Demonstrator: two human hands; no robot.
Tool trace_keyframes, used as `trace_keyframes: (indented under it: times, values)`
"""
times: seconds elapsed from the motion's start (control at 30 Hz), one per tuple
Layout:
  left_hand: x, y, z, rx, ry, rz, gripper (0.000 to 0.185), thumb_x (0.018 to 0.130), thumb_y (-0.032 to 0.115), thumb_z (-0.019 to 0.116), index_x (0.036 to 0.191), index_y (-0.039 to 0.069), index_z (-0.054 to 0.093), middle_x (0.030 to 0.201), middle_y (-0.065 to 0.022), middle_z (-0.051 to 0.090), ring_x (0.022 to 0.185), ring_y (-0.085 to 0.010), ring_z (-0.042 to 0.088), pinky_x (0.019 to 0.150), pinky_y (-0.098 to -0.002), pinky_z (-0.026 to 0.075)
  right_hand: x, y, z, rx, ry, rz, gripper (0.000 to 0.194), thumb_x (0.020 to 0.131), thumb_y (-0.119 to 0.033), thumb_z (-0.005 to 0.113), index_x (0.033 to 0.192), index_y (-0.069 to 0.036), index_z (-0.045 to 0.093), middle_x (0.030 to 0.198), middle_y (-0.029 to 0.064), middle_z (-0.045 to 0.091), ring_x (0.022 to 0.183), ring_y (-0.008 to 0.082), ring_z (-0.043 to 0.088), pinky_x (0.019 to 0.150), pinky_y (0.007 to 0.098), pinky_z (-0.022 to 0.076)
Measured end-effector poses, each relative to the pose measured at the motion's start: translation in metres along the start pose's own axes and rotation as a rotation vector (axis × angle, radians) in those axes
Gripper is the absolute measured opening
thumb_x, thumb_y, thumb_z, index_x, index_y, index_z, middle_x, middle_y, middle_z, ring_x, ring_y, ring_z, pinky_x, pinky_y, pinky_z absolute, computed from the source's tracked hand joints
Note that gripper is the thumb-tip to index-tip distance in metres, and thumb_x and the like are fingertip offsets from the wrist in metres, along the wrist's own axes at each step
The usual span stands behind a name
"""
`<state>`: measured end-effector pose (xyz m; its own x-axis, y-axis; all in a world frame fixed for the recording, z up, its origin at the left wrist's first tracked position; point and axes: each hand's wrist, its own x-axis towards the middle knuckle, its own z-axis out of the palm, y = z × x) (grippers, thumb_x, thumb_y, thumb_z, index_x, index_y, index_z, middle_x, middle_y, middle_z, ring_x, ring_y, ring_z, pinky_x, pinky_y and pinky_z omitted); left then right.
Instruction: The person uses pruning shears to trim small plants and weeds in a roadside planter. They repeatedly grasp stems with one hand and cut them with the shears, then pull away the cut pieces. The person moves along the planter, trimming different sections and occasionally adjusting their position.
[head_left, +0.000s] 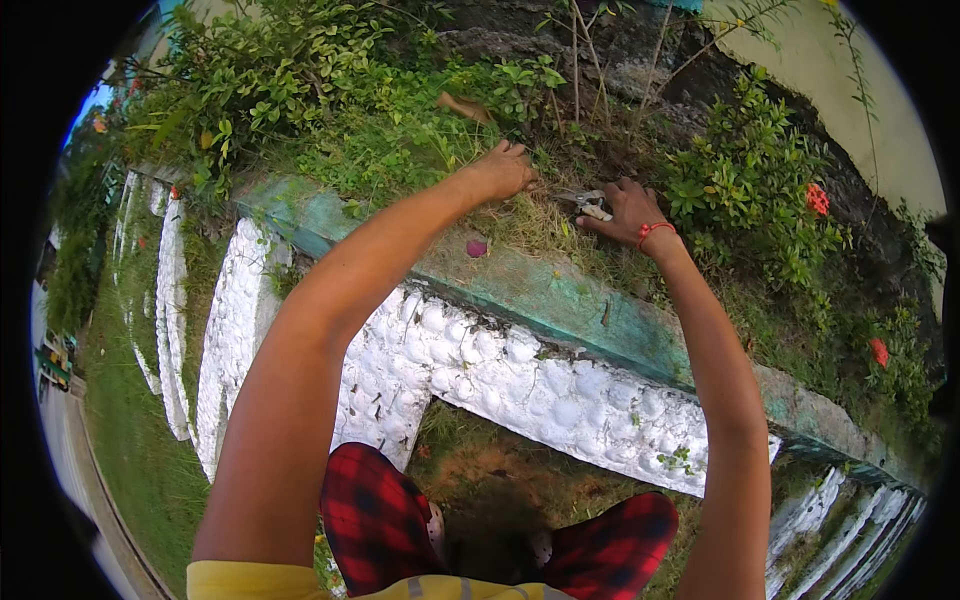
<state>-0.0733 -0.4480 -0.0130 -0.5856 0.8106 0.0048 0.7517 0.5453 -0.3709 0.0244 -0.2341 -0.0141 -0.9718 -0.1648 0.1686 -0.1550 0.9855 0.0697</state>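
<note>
In my right hand (631, 213), which wears a red bracelet (655, 233), is a pair of pruning shears (590, 202) with pale handles. Their metal blades point left, low over dry grass (529, 217) in the planting bed. My left hand (506, 171) reaches down into the grass just left of the blades, its fingers curled. Whether it pinches any stems is hidden. Thin bare stems (592, 71) of a shrub rise behind both hands. Beyond the left hand lies a brown dry leaf (465, 107) on green weeds (390, 142).
A green-painted concrete ledge (555, 296) edges the bed above a white pebbled wall (570, 390). On the ledge lies a purple petal (476, 248). Leafy bushes stand left (277, 75) and right (757, 180), the right one with red flowers (817, 199). A pale building wall (885, 90) rises behind.
</note>
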Motion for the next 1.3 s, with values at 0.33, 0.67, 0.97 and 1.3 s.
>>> trace_keyframes:
  times: [0.33, 0.67, 0.97, 1.3]
  values:
    - [-0.002, -0.006, 0.005, 0.166, 0.221, 0.120, 0.028, 0.088, 0.023, 0.041, 0.110, 0.015, 0.056, 0.113, -0.0057, 0.050, 0.112, -0.0243, 0.039, 0.096, -0.0432, 0.029, 0.029, -0.037, 0.004, 0.054, -0.031, -0.061, 0.080, 0.063, -0.074, 0.052, 0.091, 0.000, 0.061, 0.081, 0.0197, 0.060, 0.081, 0.0327, 0.060, 0.072, 0.0420, 0.0475]
    - [-0.024, 0.007, -0.006, -0.075, 0.166, 0.121, 0.040, 0.084, 0.034, 0.051, 0.116, 0.011, 0.051, 0.124, -0.0077, 0.045, 0.121, -0.0279, 0.034, 0.102, -0.0486, 0.020, -0.013, 0.009, -0.027, 0.046, -0.032, 0.102, 0.088, 0.060, -0.076, 0.052, 0.096, 0.004, 0.060, 0.081, 0.0219, 0.061, 0.082, 0.0338, 0.061, 0.072, 0.0416, 0.0492]
    - [-0.020, -0.012, 0.003, -0.178, 0.035, 0.007, 0.029, 0.085, 0.030, 0.050, 0.108, 0.015, 0.059, 0.116, -0.0063, 0.051, 0.124, -0.0310, 0.029, 0.103, -0.0535, 0.014, -0.002, -0.036, -0.015, -0.005, -0.106, -0.032, 0.085, 0.062, -0.076, 0.049, 0.099, 0.000, 0.059, 0.099, 0.0221, 0.056, 0.100, 0.0336, 0.051, 0.087, 0.0480, 0.0370]
    - [-0.020, -0.006, -0.004, -0.130, -0.001, 0.069, 0.034, 0.088, 0.031, 0.046, 0.118, 0.018, 0.052, 0.124, -0.0063, 0.047, 0.126, -0.0350, 0.026, 0.101, -0.0511, 0.016, 0.004, -0.068, -0.003, 0.032, -0.037, -0.063, 0.071, 0.067, -0.071, 0.051, 0.083, -0.003, 0.063, 0.080, 0.0182, 0.061, 0.083, 0.0325, 0.060, 0.077, 0.0408, 0.0457]
